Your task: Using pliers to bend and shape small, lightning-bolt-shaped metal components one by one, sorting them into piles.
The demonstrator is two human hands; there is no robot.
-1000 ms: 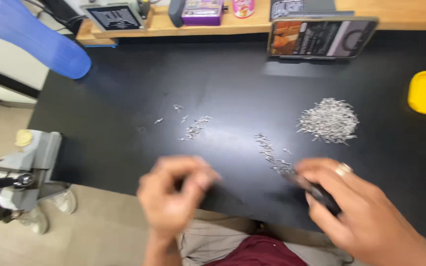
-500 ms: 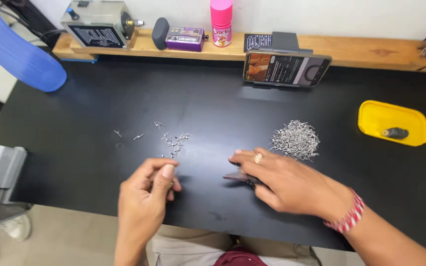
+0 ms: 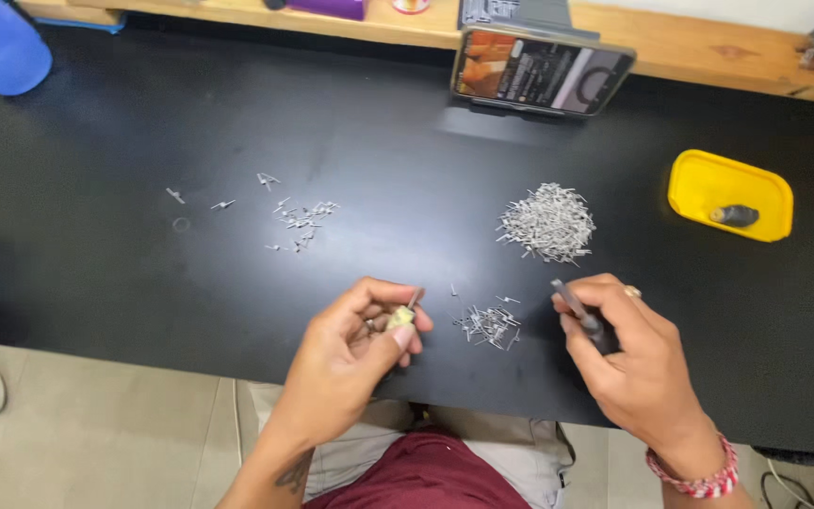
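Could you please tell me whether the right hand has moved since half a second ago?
Yes. The right hand has drawn back toward the table's near edge, away from the large pile of small metal pins it nearly touched earlier.

A phone (image 3: 541,73) leans on its side at the far edge of the black table (image 3: 143,141), propped against the wooden shelf (image 3: 699,47) that runs along the back. Its screen is lit. The left part of the screen is orange and brown, the middle is grey with small marks, and the right part is dark with a pale round ring.

On the wooden shelf, just behind the phone, sits a grey flat box (image 3: 511,11) with a dark panel on it. It is cut off by the top of the view. Further left on the shelf lies a purple package (image 3: 326,8); only its lower edge shows.
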